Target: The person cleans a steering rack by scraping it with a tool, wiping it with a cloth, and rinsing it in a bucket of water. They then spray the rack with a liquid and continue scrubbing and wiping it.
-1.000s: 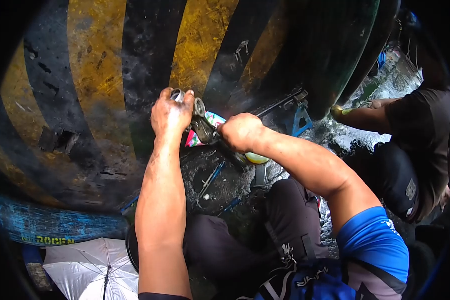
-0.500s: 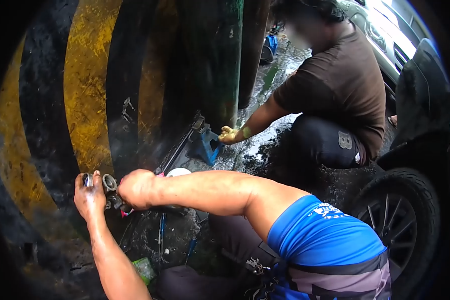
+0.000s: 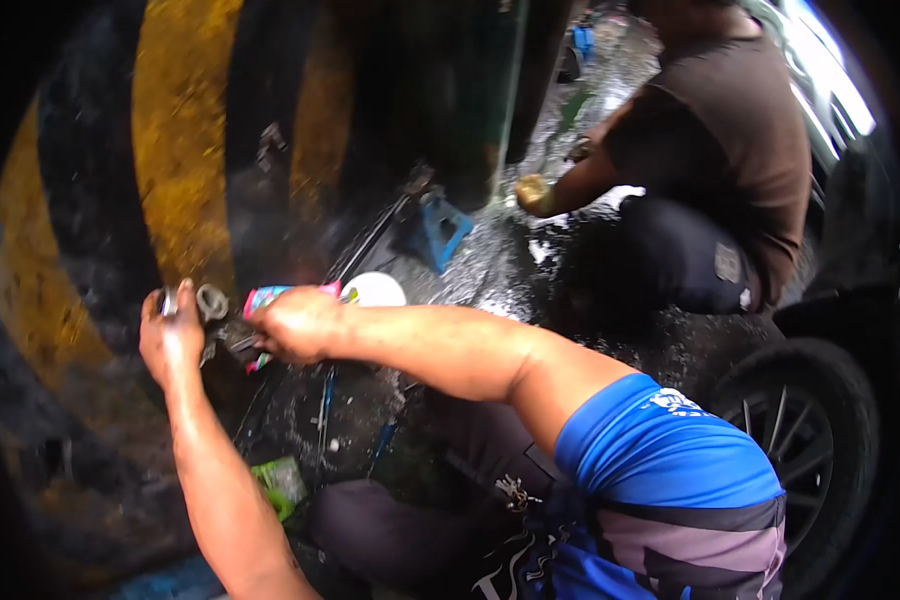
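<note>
My left hand [image 3: 172, 338] is closed around a greasy metal part with round openings, low against the striped wall. One ring-shaped end [image 3: 211, 302] of that part sticks out beside my fingers. Just to its right, my right hand [image 3: 305, 325] is closed, and a thin dark tool-like piece [image 3: 242, 344] runs from it toward the part; blur hides its exact kind. A pink and blue packet [image 3: 262, 297] lies behind my right hand, beside a round white container [image 3: 378, 290].
A blue triangular stand [image 3: 444, 232] is on the wet floor. Another person [image 3: 720, 130] crouches at the right, near a car wheel [image 3: 800, 440]. A blue-handled tool [image 3: 326, 400] and a green packet [image 3: 282, 484] lie below my arms. The wall [image 3: 185, 130] has yellow and black stripes.
The view has shifted. My right hand has drawn slightly away from the metal part, exposing the thin dark piece and more of the pink packet. The other person's hand has left the blue stand.
</note>
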A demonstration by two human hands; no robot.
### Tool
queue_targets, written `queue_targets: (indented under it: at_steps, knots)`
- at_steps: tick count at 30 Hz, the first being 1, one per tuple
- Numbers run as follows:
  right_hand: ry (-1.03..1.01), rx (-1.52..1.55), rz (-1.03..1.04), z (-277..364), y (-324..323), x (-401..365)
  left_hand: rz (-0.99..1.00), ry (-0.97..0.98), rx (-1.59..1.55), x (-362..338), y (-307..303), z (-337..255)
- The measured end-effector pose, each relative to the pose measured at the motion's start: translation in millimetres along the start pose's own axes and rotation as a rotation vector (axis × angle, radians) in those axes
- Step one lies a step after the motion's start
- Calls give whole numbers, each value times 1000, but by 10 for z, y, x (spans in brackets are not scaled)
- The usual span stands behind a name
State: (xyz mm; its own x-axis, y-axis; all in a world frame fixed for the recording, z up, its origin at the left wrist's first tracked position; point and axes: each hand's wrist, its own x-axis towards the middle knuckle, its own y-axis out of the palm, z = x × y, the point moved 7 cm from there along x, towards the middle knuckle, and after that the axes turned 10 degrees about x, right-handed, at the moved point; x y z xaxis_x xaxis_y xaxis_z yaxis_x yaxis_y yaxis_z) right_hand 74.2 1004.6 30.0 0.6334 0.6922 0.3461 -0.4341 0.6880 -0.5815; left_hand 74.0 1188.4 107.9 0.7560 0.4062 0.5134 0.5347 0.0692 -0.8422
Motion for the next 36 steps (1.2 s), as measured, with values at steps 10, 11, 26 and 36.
queue_targets:
  at_steps: [10, 11, 26, 36]
  knots:
    - [115, 76, -12, -455, 609, -144, 117, -254, 119, -50, -203, 132]
    - [190, 29, 24, -792, 778, -245, 120, -260, 124, -43, -189, 179]
    - [591, 1141, -619, -545, 1450, -110, 155, -266, 245, 34, -98, 228]
    - [629, 776, -164, -896, 1220, 150, 180, -230, 193, 30, -33, 402]
